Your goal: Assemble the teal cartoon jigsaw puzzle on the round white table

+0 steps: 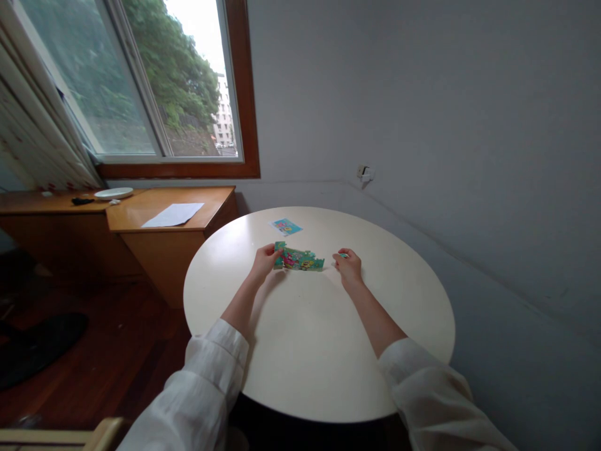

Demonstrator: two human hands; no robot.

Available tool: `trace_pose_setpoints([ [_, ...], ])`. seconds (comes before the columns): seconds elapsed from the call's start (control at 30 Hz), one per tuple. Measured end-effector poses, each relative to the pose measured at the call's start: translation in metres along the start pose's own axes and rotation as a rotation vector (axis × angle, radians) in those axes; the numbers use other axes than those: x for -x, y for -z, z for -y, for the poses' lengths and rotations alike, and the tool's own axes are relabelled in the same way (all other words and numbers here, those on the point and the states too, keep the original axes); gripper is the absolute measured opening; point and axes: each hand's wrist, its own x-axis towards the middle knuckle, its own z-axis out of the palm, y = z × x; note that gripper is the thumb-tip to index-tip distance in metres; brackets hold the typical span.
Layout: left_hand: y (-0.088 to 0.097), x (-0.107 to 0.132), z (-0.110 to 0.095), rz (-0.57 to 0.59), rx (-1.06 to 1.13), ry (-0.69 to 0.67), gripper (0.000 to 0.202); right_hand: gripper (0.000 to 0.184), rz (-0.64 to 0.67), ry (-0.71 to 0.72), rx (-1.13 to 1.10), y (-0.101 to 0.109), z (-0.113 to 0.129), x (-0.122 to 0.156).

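Observation:
A partly joined jigsaw puzzle point(303, 259), green with pink and yellow figures, has an uneven, knobbed edge along its top and right. My left hand point(267, 258) grips its left end between thumb and fingers, tilting it up toward me. To the right, apart from the puzzle, my right hand point(348, 264) pinches a small puzzle piece point(344, 255), mostly covered by the fingers. Behind the puzzle, a blue picture card point(287, 227) lies flat on the white round table point(310, 351).
A wooden desk point(220, 207) stands left of the table, bearing a sheet of paper point(173, 215), a white plate point(114, 193) and a small black object point(82, 201). A wall socket point(365, 173) sits beyond the table. A wooden chair edge point(106, 435) shows at lower left.

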Motion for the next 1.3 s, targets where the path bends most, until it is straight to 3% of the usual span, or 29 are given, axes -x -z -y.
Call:
trace_pose_setpoints([
  [0.63, -0.0006, 0.0006, -0.0012, 0.001, 0.001, 0.009, 0.041, 0.015, 0.123, -0.115, -0.112, -0.0024, -0.0015, 0.0026],
  [0.83, -0.0007, 0.0005, -0.0008, -0.002, 0.002, 0.006, 0.041, 0.022, 0.150, -0.100, -0.144, -0.0036, 0.0010, 0.0044],
  [1.3, -0.0002, 0.0001, -0.0004, 0.010, -0.004, 0.005, 0.043, 0.013, 0.119, -0.051, -0.114, -0.0055, 0.0079, 0.0096],
])
